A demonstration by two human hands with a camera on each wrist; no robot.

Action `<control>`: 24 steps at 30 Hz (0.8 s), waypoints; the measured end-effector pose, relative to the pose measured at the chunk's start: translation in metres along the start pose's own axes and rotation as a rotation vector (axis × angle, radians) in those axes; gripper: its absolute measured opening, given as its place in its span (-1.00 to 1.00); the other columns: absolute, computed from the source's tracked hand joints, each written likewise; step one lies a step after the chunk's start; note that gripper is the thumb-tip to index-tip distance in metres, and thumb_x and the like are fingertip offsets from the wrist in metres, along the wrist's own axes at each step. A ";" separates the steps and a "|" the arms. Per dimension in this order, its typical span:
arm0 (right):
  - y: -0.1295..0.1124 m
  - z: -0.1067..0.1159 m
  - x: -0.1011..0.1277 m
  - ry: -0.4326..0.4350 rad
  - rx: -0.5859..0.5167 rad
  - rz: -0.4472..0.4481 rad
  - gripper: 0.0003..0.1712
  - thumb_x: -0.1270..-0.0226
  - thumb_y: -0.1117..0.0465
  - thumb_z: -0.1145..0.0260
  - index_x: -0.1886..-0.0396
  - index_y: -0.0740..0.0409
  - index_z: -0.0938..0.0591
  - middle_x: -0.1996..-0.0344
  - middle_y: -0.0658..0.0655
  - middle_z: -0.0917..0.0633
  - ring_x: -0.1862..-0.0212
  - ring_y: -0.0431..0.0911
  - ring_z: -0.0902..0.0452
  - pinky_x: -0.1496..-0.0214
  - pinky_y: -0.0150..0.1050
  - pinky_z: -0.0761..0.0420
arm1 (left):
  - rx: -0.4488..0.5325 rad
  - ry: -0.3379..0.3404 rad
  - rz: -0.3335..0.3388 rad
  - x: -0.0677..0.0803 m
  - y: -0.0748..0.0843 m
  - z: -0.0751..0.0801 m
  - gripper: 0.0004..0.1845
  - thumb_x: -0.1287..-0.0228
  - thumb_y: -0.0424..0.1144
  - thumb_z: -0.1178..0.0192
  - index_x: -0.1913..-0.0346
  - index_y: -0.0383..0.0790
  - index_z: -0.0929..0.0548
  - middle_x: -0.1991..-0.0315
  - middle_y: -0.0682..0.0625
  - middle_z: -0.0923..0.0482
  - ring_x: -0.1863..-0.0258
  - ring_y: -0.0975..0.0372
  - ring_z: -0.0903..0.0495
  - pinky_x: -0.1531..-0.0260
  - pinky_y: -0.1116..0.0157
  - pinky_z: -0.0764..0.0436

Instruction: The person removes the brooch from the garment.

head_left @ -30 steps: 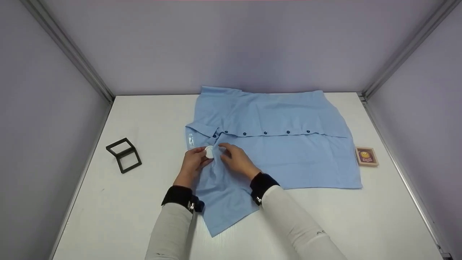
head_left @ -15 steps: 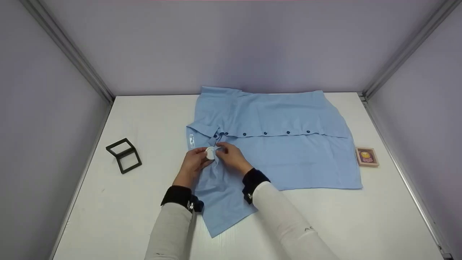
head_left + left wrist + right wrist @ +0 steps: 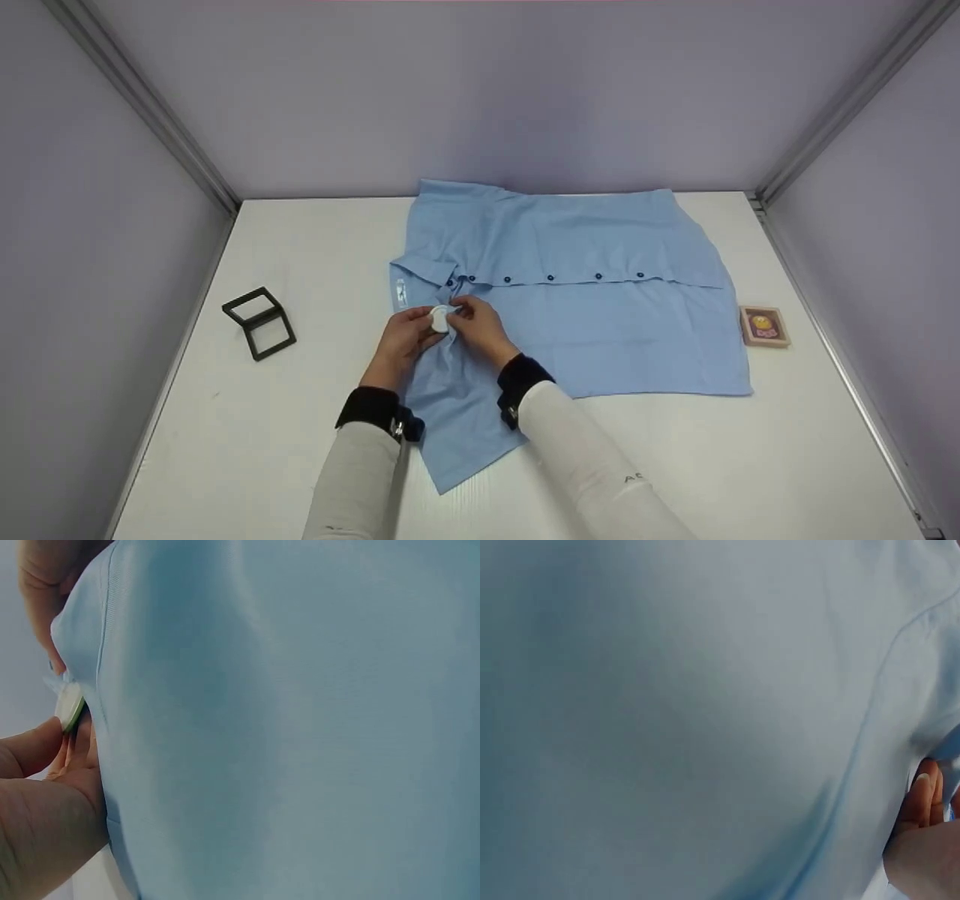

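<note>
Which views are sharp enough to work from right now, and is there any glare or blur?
Head view: evenly lit, sharp, no glare; both hands, left hand and right hand, meet at a small white disc on the blue shirt. Left wrist view: soft, cloth fills it. Right wrist view: blurred, almost all cloth, fingertips at the edge.

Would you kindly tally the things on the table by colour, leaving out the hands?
Blue: 1, the shirt
White: 1, the small round disc held by both hands
Black: 1, the open frame stand
Brown: 1, the small card box
Total: 4
</note>
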State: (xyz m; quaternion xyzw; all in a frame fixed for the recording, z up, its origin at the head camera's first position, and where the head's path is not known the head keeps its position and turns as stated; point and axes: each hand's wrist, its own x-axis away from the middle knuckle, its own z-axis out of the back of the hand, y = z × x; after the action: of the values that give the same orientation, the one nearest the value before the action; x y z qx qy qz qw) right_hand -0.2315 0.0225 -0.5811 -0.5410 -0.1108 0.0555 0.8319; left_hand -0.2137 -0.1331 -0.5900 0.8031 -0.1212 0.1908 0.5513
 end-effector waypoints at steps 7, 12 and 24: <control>-0.001 -0.005 0.001 0.035 0.001 -0.022 -0.71 -0.33 0.26 -0.31 -0.01 0.26 -0.62 0.33 0.10 -0.62 0.31 -0.12 -0.49 0.25 -0.28 -0.51 | -0.009 0.025 0.027 0.003 0.003 -0.002 -0.66 -0.47 -0.48 0.01 -0.20 -0.62 -0.44 -0.08 -0.39 -0.52 0.16 0.08 -0.65 0.09 0.20 -0.65; -0.005 -0.006 0.001 0.055 0.016 -0.041 -0.73 -0.29 0.28 -0.32 0.03 0.26 -0.63 0.35 0.11 -0.63 0.33 -0.12 -0.49 0.28 -0.29 -0.51 | -0.021 0.029 0.040 0.003 0.004 -0.003 -0.66 -0.48 -0.47 0.02 -0.21 -0.60 -0.44 -0.09 -0.37 -0.52 0.12 0.09 -0.65 0.05 0.22 -0.63; -0.015 -0.007 0.000 0.098 -0.022 -0.174 -0.74 -0.17 0.27 -0.35 0.12 0.19 -0.66 0.35 0.10 -0.67 0.34 -0.09 -0.53 0.32 -0.29 -0.51 | -0.017 0.048 0.061 0.000 0.004 -0.004 -0.66 -0.46 -0.48 -0.01 -0.19 -0.61 -0.47 -0.07 -0.38 -0.55 0.20 0.15 -0.67 0.08 0.23 -0.64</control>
State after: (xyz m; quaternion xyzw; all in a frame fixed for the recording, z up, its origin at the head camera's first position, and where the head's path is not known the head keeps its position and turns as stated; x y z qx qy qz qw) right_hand -0.2303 0.0097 -0.5701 -0.5404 -0.1174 -0.0447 0.8320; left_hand -0.2156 -0.1311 -0.5856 0.7894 -0.1341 0.2256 0.5549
